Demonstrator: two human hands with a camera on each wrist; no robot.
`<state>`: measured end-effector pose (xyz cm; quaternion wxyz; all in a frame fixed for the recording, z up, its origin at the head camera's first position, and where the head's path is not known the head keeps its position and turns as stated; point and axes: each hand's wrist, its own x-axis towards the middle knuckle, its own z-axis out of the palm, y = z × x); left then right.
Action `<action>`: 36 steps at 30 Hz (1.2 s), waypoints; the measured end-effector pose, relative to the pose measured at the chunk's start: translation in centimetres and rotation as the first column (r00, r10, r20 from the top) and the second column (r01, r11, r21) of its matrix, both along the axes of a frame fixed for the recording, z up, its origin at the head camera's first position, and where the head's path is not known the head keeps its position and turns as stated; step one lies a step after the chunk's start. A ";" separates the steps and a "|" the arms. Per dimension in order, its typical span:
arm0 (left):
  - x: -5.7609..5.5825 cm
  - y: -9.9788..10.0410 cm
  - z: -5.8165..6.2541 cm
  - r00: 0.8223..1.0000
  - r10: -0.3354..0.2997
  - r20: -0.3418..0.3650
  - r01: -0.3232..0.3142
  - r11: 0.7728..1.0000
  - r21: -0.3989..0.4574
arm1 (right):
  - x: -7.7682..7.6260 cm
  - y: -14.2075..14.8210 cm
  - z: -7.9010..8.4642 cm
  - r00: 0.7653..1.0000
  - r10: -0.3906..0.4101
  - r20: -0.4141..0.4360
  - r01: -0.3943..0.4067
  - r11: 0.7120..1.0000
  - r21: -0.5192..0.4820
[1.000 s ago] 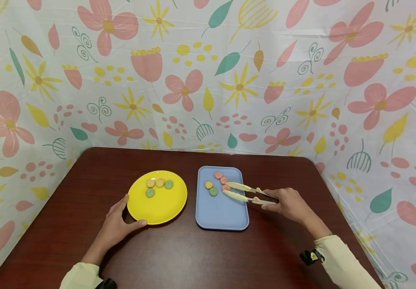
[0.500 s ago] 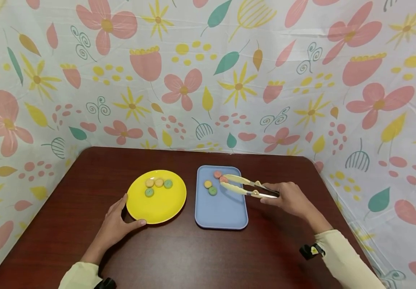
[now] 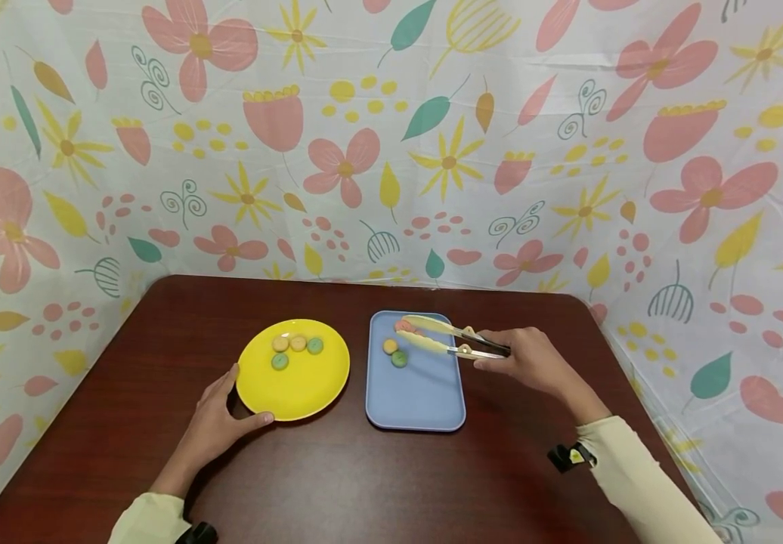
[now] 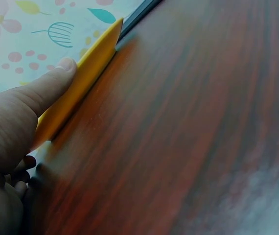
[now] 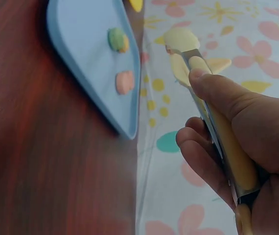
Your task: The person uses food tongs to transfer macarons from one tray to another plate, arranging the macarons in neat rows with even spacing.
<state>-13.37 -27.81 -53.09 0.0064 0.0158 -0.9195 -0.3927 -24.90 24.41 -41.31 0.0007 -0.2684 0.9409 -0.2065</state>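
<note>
My left hand (image 3: 211, 427) holds the rim of a round yellow plate (image 3: 292, 397), thumb at the near edge and fingers along the left side. Several small macaron-like discs, cream and green (image 3: 280, 362), lie on that plate. To its right is a blue tray (image 3: 415, 404) with a yellow disc (image 3: 390, 346), a green disc (image 3: 400, 359) and pink discs (image 5: 125, 82). My right hand (image 3: 530, 363) grips metal tongs (image 3: 428, 325) with cream tips, which reach over the tray's far part and partly hide the pink discs. A speck of pink shows at the tips in the right wrist view.
Plate and tray stand side by side on a dark brown wooden table (image 3: 337, 483). A floral-patterned sheet (image 3: 391, 151) hangs behind the table and along both sides. A black wrist strap (image 3: 571, 457) sits on the right sleeve.
The right hand and tongs have moved up from the nearest pink disc, then leftward over the tray. That pink disc has left its spot. The left hand stays at the plate.
</note>
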 end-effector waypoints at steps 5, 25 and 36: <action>0.1 -0.1 0.0 1.000 0.000 0.002 0.000 1.000 0.001 | -0.5 -1.7 0.6 1.000 0.014 -0.001 -0.014 1.000 -0.025; -0.1 -0.1 -0.2 1.000 -0.003 0.000 0.003 1.000 0.006 | -1.5 -8.6 1.7 0.986 0.164 -0.029 -0.164 0.986 -0.021; -0.2 -0.2 -0.4 1.000 0.008 0.008 -0.008 1.000 0.001 | -1.7 -12.4 1.0 0.966 0.257 -0.039 -0.256 0.967 0.010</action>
